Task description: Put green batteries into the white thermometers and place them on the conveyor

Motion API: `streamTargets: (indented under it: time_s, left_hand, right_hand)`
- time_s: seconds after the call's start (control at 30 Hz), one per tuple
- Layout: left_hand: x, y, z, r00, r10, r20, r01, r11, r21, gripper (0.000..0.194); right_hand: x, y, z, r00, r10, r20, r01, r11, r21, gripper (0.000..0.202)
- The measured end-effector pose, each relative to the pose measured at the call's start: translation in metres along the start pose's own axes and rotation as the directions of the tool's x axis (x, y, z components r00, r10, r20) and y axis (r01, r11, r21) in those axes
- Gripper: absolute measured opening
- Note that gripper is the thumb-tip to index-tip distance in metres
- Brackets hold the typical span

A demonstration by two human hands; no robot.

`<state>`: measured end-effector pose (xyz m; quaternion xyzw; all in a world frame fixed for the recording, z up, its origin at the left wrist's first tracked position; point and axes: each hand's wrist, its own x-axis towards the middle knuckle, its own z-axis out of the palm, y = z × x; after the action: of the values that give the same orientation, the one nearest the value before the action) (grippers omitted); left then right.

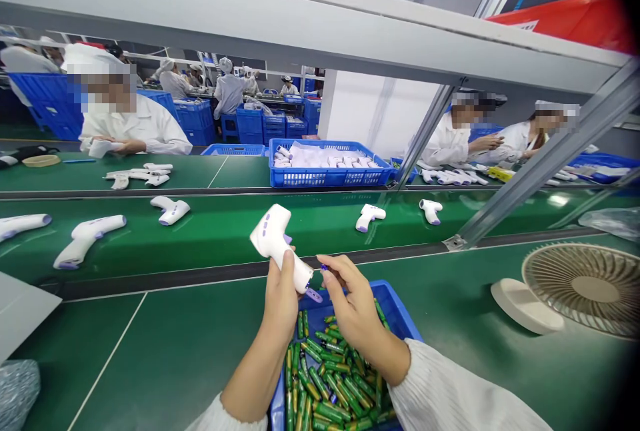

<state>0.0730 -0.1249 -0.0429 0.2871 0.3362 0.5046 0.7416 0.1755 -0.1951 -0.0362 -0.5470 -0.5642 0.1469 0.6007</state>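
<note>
My left hand [281,298] is closed around the handle of a white, gun-shaped forehead thermometer [274,234] with purple buttons. The handle's end points right and down, and its purple battery cover [314,294] hangs open there. Just right of that end, my right hand [353,298] pinches a small dark-blue battery [324,268], mostly hidden by the fingers. Below both hands stands a blue bin [397,308] of loose green-and-gold batteries [345,384], with a few dark-blue ones among them.
More thermometers [90,238] lie spaced along the green conveyor belt [220,244] ahead. Beyond it stands a blue basket [330,178] of thermometers. A fan [585,291] is at right, and a metal frame post [540,158] slants down nearby. Co-workers [133,124] sit across the line.
</note>
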Motion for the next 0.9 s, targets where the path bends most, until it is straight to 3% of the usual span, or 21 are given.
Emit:
streamTargets:
  time_s: [0.1, 0.23, 0.43, 0.57, 0.73, 0.9]
  left_hand:
    - [-0.003, -0.001, -0.003, 0.979, 0.202, 0.004, -0.201, 0.973, 0.109, 0.045]
    - [-0.003, 0.000, -0.005, 0.965, 0.262, -0.031, -0.258, 0.960, 0.106, 0.042]
    - [-0.002, 0.000, -0.002, 0.946, 0.319, -0.053, -0.299, 0.924, 0.237, 0.058]
    - [-0.004, -0.002, 0.000, 0.890, 0.454, -0.027, -0.412, 0.831, 0.374, 0.061]
    - [-0.004, -0.002, -0.002, 0.879, 0.475, -0.031, -0.413, 0.793, 0.448, 0.053]
    - [-0.005, -0.001, -0.003, 0.878, 0.478, -0.019, -0.410, 0.773, 0.484, 0.042]
  right_hand:
    - [0.003, 0.004, 0.001, 0.978, 0.193, 0.081, -0.204, 0.966, 0.157, 0.026]
    - [0.008, 0.004, 0.003, 0.929, 0.341, 0.141, -0.366, 0.902, 0.230, 0.017]
    - [0.010, 0.003, 0.002, 0.914, 0.347, 0.210, -0.399, 0.864, 0.308, 0.016]
    - [0.012, 0.004, -0.002, 0.910, 0.351, 0.220, -0.401, 0.878, 0.261, 0.024]
    - [0.015, 0.005, -0.004, 0.834, 0.372, 0.407, -0.505, 0.811, 0.294, 0.022]
    - [0.016, 0.004, -0.007, 0.790, 0.397, 0.467, -0.571, 0.754, 0.325, 0.024]
